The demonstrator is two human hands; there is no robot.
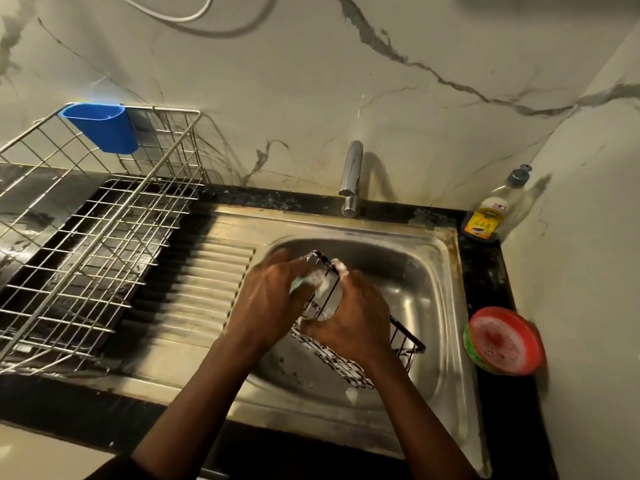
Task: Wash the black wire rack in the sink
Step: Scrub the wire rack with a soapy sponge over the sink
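The black wire rack (349,367) is tilted inside the steel sink (440,306), flecked with white foam. My right hand (353,320) grips the rack's upper end, fingers curled round its wires. My left hand (273,296) holds a soapy green sponge (304,282) against the rack's top edge. Both hands are blurred by motion. The hands hide the middle of the rack.
The tap (351,178) stands behind the basin, with no water visible. A dish soap bottle (491,209) sits in the back right corner. A red and green soap tub (504,341) rests on the right counter. A steel drying basket (86,244) with a blue cup (100,128) fills the left.
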